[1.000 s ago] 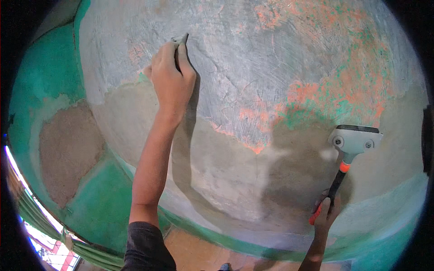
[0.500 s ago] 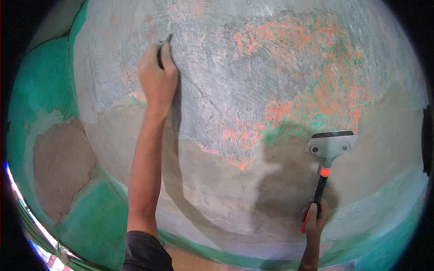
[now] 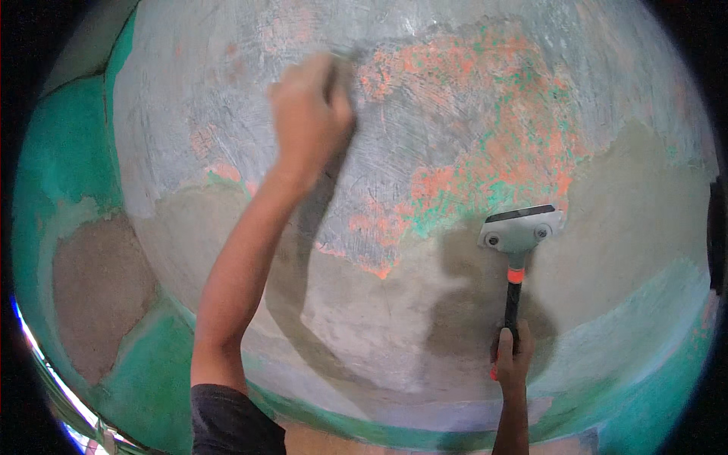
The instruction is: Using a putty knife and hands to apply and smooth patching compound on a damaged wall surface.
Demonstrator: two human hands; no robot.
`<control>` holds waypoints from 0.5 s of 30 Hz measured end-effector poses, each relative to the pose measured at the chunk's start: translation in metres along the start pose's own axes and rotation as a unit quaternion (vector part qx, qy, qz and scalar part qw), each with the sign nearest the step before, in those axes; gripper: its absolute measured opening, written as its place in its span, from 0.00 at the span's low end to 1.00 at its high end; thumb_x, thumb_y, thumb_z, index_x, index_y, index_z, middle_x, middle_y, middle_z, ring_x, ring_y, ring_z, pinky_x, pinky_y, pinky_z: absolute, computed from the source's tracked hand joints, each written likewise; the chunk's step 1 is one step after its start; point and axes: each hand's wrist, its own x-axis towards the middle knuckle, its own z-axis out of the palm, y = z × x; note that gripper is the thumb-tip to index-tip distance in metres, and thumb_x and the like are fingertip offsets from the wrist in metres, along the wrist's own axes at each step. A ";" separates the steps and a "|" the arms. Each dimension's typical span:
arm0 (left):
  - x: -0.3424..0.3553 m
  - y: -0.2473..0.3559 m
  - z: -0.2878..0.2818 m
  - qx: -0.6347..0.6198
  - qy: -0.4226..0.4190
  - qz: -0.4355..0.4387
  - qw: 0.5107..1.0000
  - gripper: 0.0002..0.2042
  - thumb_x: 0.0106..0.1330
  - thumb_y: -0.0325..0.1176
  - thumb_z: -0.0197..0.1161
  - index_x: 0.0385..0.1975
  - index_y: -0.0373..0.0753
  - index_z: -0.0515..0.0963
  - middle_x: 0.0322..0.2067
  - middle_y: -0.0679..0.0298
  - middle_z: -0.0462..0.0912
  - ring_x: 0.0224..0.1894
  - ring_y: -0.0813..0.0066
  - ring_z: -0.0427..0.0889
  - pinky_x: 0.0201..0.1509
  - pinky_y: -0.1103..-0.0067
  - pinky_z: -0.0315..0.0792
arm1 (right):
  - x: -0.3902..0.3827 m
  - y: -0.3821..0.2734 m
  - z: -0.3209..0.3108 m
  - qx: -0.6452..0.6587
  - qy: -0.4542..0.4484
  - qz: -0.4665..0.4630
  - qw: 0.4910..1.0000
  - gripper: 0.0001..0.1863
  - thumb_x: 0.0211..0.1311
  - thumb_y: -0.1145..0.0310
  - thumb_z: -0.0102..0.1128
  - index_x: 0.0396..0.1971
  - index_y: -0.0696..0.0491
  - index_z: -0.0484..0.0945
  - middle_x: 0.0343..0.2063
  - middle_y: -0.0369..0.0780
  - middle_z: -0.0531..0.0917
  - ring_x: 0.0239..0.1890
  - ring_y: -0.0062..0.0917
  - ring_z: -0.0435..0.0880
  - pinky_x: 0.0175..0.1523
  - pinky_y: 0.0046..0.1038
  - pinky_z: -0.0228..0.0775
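Observation:
My left hand (image 3: pixel 312 114) is raised to the upper part of the wall, its fingers closed and smeared by motion. What it holds is small and dark, too blurred to name. Lower right, my right hand (image 3: pixel 513 356) grips the black and red handle of a wide-bladed scraper (image 3: pixel 520 239). The scraper points upward, its grey head with two screws and a dark blade uppermost, in front of the wall. Whether the blade touches the wall I cannot tell. Around it lies a rough patch of orange and green old paint (image 3: pixel 455 178) on grey plaster.
Smooth beige plaster (image 3: pixel 379 311) covers the wall below the rough part. At left, a green wall (image 3: pixel 72 152) meets it at a corner and bears a bare brown patch (image 3: pixel 102 292). A bright opening with green cloth-like strips (image 3: pixel 57 402) shows at the lower left.
My left hand has swept to the right across the upper wall. The scraper in my right hand has shifted slightly left and up in the picture and tilted a little, and the view has also shifted.

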 end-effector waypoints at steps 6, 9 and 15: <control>-0.077 0.094 0.005 -0.112 -0.172 0.273 0.940 0.11 0.45 0.29 0.60 0.31 0.45 0.73 0.29 0.63 0.71 0.37 0.65 0.73 0.38 0.67 0.61 | 0.002 0.015 -0.005 -0.017 0.004 -0.073 0.997 0.11 0.69 0.64 0.51 0.30 0.55 0.67 0.14 0.32 0.68 0.12 0.13 0.66 0.16 0.21 0.56; -0.055 0.079 -0.001 -0.082 -0.191 0.196 0.958 0.09 0.48 0.33 0.63 0.29 0.44 0.74 0.26 0.62 0.72 0.34 0.63 0.74 0.38 0.66 0.60 | 0.001 0.013 -0.006 -0.031 0.004 -0.060 0.998 0.11 0.70 0.64 0.50 0.31 0.55 0.68 0.14 0.32 0.69 0.13 0.13 0.66 0.16 0.20 0.56; -0.066 0.090 0.006 -0.063 -0.152 0.109 0.980 0.07 0.50 0.30 0.60 0.29 0.42 0.74 0.25 0.60 0.72 0.33 0.59 0.73 0.39 0.65 0.58 | 0.009 0.005 -0.013 0.022 0.013 -0.047 0.999 0.10 0.71 0.64 0.47 0.32 0.54 0.67 0.14 0.32 0.68 0.13 0.14 0.65 0.16 0.21 0.57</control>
